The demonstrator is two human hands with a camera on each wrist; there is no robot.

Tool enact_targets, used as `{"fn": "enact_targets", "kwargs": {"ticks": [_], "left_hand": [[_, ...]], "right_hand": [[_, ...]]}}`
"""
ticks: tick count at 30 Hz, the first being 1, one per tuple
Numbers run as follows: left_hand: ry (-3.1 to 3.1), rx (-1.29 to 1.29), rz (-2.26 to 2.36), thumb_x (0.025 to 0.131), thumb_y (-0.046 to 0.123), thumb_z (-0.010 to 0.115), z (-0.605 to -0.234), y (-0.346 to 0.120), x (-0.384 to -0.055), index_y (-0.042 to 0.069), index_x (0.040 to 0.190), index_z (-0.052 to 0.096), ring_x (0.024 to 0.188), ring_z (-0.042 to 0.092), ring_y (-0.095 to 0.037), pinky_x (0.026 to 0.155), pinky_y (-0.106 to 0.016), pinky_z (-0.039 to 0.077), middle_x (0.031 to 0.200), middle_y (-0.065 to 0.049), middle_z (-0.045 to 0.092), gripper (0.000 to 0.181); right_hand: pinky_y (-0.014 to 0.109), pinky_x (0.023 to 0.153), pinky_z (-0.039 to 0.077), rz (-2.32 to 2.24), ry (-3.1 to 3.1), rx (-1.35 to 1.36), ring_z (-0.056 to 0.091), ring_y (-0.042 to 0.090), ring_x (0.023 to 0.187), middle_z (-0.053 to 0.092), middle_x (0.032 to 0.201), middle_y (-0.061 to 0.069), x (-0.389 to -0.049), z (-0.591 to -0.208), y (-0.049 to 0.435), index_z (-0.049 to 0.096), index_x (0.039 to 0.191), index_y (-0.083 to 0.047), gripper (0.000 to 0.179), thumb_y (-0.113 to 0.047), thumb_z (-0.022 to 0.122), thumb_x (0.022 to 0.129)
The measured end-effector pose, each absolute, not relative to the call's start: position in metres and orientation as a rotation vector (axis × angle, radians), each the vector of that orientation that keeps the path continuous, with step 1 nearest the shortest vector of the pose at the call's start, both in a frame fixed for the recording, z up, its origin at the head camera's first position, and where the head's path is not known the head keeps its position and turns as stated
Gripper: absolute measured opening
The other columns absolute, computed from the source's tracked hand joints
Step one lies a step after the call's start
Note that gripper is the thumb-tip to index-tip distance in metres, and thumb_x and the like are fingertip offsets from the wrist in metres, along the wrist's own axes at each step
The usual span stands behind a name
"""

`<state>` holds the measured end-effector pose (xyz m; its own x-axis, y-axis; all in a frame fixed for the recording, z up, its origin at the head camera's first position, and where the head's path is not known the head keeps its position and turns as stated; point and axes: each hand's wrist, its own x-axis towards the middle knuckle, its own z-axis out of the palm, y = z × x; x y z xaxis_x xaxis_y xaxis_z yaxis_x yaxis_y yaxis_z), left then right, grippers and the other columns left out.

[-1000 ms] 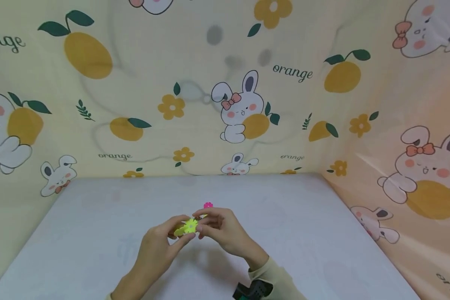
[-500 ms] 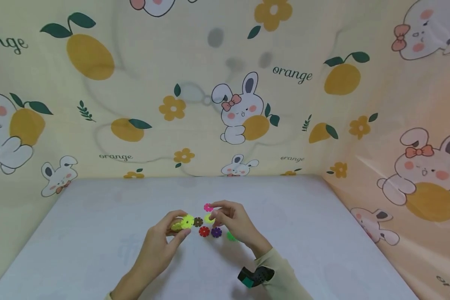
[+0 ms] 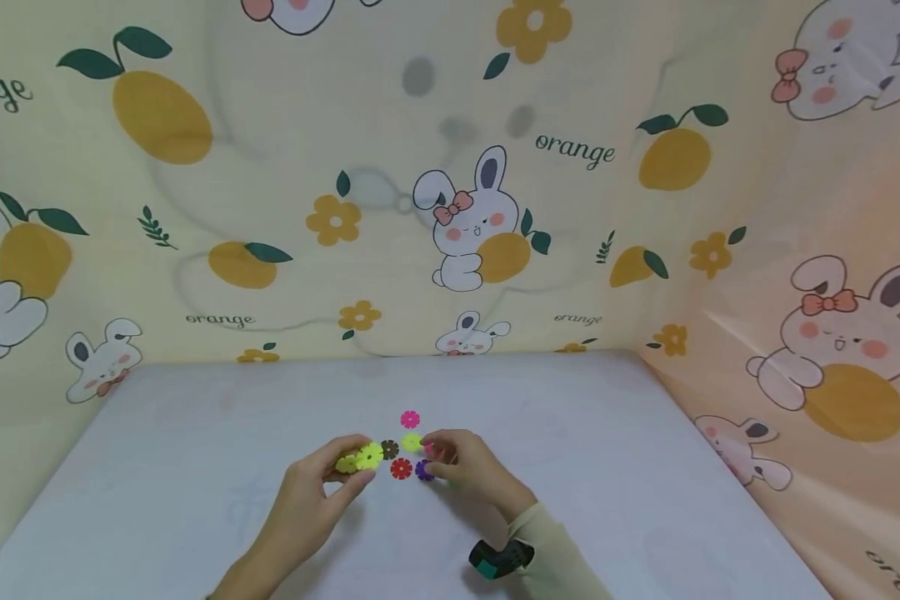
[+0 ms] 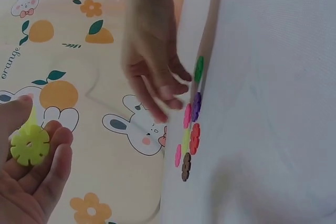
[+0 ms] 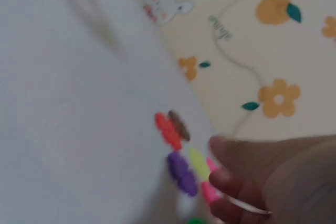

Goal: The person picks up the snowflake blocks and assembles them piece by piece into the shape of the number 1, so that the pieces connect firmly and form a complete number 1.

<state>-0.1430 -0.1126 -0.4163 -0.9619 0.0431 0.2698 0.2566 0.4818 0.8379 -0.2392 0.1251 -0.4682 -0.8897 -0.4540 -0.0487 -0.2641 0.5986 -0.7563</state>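
My left hand (image 3: 306,493) holds joined yellow-green snowflake discs (image 3: 370,456) between thumb and fingers, raised over the table. In the left wrist view, one notched disc (image 4: 30,145) faces the camera, with another edge-on behind it. My right hand (image 3: 476,471) hovers beside the loose discs, fingers loosely bent and nothing visible between them. Near its fingertips lie a purple disc (image 3: 423,471), a pink disc (image 4: 187,115) and a yellow disc (image 3: 410,442). A green disc (image 4: 199,69) is mostly hidden under this hand in the head view.
A red disc (image 3: 401,468), a brown disc (image 3: 390,450) and another pink disc (image 3: 410,419) lie flat close by on the white table (image 3: 600,500). Printed cloth (image 3: 270,167) with rabbits and oranges walls the back and sides. A black band (image 3: 501,558) circles the right wrist.
My right hand has left the joined yellow discs and moved right, then come down toward the loose ones. The left hand keeps its hold on the yellow discs, nearly in place.
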Motion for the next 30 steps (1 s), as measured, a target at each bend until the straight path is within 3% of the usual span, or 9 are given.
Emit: {"fn": "enact_targets", "kwargs": {"ticks": [10,18,26,30], "left_hand": [[-2.528,-0.259,-1.481,0.089,0.014,0.077,-0.416,-0.114,-0.142,0.014,0.118,0.070,0.090,0.070,-0.005,0.079,-0.018,0.057,0.111,0.002,0.076,0.030],[-2.555,-0.243,-1.476,0.089,0.018,0.078,-0.417,-0.114,-0.143,0.015,0.119,0.070,0.089,0.069,-0.005,0.080,-0.019,0.057,0.111,0.003,0.076,0.030],[-2.576,-0.220,-1.474,0.090,0.018,0.077,-0.416,-0.114,-0.145,0.016,0.120,0.070,0.089,0.069,-0.005,0.079,-0.019,0.056,0.112,0.003,0.075,0.031],[-2.575,-0.222,-1.479,0.090,0.017,0.077,-0.418,-0.114,-0.145,0.015,0.120,0.070,0.087,0.069,-0.004,0.079,-0.021,0.057,0.111,0.003,0.076,0.031]], "right_hand": [[0.023,0.073,0.046,-0.847,2.810,-0.631,0.052,0.009,0.084,0.061,0.094,-0.004,-0.230,-0.474,0.119,0.073,0.116,-0.012,0.027,-0.015,0.076,0.090],[0.026,0.080,0.054,-0.952,2.793,-0.647,0.061,0.008,0.089,0.070,0.097,-0.004,-0.232,-0.474,0.120,0.071,0.108,-0.014,0.017,-0.013,0.074,0.092],[0.020,0.062,0.051,-1.224,2.687,-0.650,0.059,0.009,0.076,0.070,0.094,0.004,-0.238,-0.469,0.124,0.071,0.111,-0.009,0.015,-0.010,0.066,0.097],[0.020,0.060,0.051,-1.291,2.647,-0.644,0.061,0.013,0.074,0.069,0.094,0.005,-0.237,-0.462,0.124,0.070,0.110,-0.008,0.013,-0.010,0.065,0.098]]}}
